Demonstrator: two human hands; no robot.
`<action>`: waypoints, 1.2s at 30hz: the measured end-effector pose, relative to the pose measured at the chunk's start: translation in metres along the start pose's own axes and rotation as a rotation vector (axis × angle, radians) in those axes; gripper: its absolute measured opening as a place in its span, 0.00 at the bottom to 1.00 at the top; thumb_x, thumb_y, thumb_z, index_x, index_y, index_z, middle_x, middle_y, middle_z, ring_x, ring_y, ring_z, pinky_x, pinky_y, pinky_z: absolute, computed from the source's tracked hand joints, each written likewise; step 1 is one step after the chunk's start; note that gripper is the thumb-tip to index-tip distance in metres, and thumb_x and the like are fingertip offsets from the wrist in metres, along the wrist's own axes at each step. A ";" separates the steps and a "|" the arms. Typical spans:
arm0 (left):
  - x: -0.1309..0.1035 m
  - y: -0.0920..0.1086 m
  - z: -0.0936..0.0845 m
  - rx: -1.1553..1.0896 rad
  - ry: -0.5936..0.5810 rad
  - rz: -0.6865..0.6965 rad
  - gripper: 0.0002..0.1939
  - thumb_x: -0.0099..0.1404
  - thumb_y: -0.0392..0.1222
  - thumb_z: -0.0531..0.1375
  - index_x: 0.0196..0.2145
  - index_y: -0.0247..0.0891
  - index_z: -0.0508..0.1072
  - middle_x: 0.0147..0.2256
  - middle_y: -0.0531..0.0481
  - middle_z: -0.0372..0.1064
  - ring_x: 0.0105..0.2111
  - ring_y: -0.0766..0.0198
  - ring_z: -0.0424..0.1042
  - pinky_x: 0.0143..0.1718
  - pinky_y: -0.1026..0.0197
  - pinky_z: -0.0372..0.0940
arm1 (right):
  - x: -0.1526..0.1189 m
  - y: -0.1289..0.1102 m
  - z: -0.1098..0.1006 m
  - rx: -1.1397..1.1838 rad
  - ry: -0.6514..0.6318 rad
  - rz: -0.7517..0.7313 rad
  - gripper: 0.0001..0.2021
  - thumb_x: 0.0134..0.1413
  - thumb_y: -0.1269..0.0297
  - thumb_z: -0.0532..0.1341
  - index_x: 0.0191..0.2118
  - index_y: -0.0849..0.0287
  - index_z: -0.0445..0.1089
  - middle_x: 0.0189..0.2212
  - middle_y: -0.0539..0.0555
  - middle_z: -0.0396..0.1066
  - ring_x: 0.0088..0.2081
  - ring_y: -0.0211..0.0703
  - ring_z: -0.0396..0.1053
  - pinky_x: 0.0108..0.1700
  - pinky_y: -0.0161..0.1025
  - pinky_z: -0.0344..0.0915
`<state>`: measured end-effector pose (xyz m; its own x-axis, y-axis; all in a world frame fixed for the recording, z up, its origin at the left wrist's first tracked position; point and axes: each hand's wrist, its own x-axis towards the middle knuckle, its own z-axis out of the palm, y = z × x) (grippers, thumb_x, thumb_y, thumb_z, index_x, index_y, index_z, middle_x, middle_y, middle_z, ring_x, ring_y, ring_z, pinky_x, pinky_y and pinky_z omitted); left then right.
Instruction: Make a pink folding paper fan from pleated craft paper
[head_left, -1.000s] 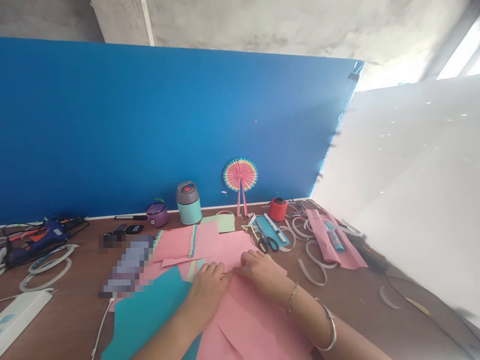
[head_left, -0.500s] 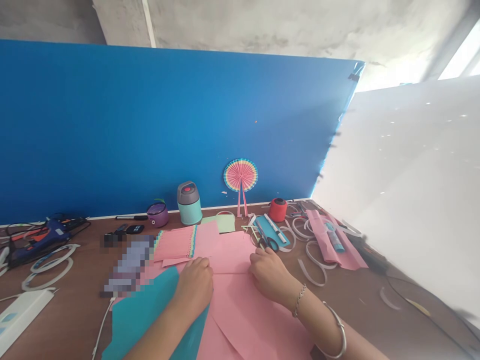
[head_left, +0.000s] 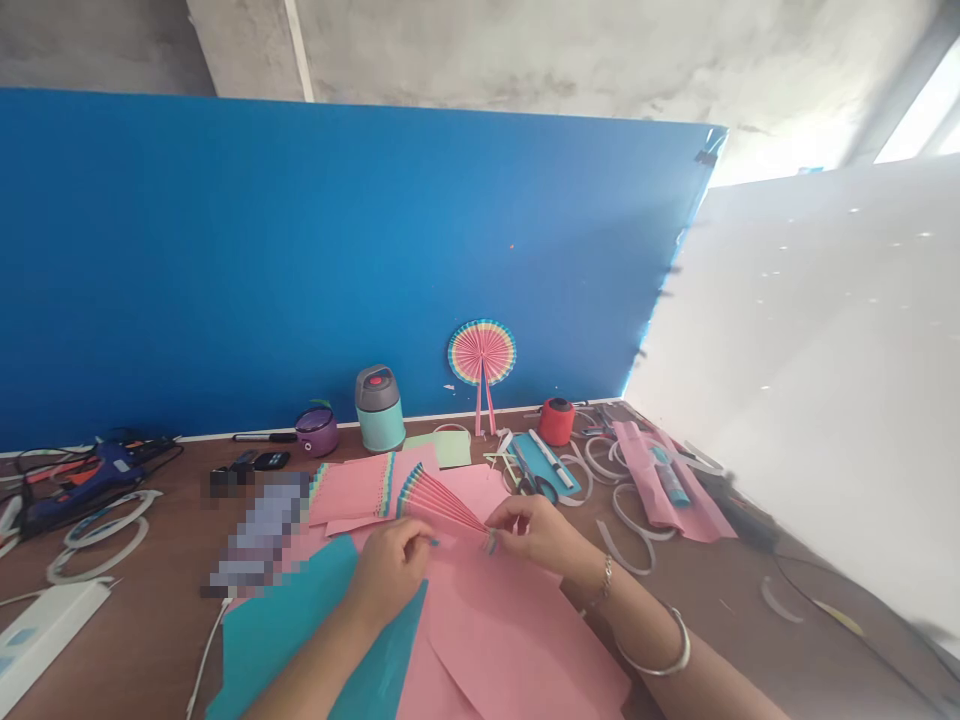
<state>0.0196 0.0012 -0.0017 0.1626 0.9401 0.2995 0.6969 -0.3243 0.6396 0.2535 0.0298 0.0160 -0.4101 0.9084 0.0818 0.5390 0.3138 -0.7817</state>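
A pleated pink paper point(head_left: 444, 502) with teal and yellow striped ends stands fanned out at its left end. My right hand point(head_left: 536, 535) pinches its gathered right end, where a bit of striped edge shows under the fingers. Close by on the left, my left hand point(head_left: 394, 565) is closed with its fingers curled. A tiny teal bit peeks out at its fingertips, but what it grips is hidden. Beneath both hands lie large pink sheets point(head_left: 517, 630), and a teal sheet point(head_left: 289, 620) is under my left forearm.
More pleated pink paper point(head_left: 352, 487) lies behind my left hand. Scissors point(head_left: 536, 485) and a white marker point(head_left: 551, 460) sit beyond my right hand. A round paper fan point(head_left: 482, 353) leans on the blue panel point(head_left: 300, 250). A glue gun point(head_left: 105, 470) is far left.
Both hands were pressed flat-knuckled on the pink paper. The right hand has risen slightly and turned, and the pleated paper now shows fanned between the hands.
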 end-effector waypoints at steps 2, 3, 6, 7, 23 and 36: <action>0.000 0.005 0.003 -0.113 -0.032 -0.018 0.13 0.61 0.40 0.50 0.31 0.37 0.74 0.29 0.49 0.72 0.31 0.61 0.68 0.32 0.62 0.62 | -0.001 -0.003 0.006 0.048 0.015 -0.053 0.08 0.45 0.71 0.59 0.32 0.59 0.74 0.30 0.52 0.74 0.30 0.38 0.68 0.32 0.33 0.62; -0.001 0.008 0.005 -0.164 -0.037 -0.023 0.15 0.62 0.44 0.50 0.30 0.36 0.74 0.27 0.49 0.72 0.30 0.61 0.68 0.31 0.63 0.61 | -0.002 -0.004 0.010 0.038 0.022 -0.104 0.08 0.46 0.72 0.58 0.33 0.59 0.74 0.30 0.51 0.73 0.30 0.37 0.68 0.33 0.33 0.63; -0.002 0.014 0.010 -0.296 -0.038 -0.059 0.18 0.62 0.50 0.52 0.26 0.35 0.73 0.23 0.51 0.69 0.26 0.63 0.66 0.28 0.65 0.60 | -0.005 -0.008 0.025 -0.100 0.039 -0.320 0.11 0.46 0.75 0.57 0.35 0.58 0.72 0.30 0.51 0.72 0.32 0.38 0.68 0.36 0.34 0.63; -0.003 0.014 0.012 -0.326 -0.028 -0.070 0.18 0.62 0.51 0.53 0.26 0.35 0.73 0.23 0.52 0.69 0.26 0.63 0.66 0.28 0.65 0.60 | -0.005 -0.009 0.030 -0.172 0.049 -0.397 0.11 0.46 0.76 0.56 0.35 0.57 0.71 0.30 0.52 0.72 0.33 0.39 0.68 0.36 0.35 0.63; -0.004 0.012 0.013 0.502 -0.052 0.378 0.17 0.65 0.29 0.47 0.45 0.39 0.69 0.34 0.47 0.65 0.37 0.57 0.63 0.37 0.55 0.58 | -0.007 -0.012 0.035 -0.808 0.293 -0.629 0.15 0.55 0.74 0.53 0.44 0.54 0.70 0.49 0.55 0.66 0.53 0.49 0.57 0.57 0.52 0.46; -0.003 0.007 -0.006 0.415 -0.258 0.220 0.14 0.65 0.34 0.52 0.25 0.40 0.73 0.30 0.50 0.68 0.36 0.59 0.66 0.37 0.58 0.57 | -0.004 0.002 0.008 -0.679 -0.188 -0.333 0.20 0.49 0.80 0.52 0.43 0.54 0.73 0.34 0.56 0.67 0.37 0.43 0.61 0.39 0.37 0.55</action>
<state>0.0202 -0.0049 0.0059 0.4658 0.8670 0.1771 0.8364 -0.4967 0.2317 0.2500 0.0248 0.0092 -0.7142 0.6938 0.0921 0.6735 0.7171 -0.1793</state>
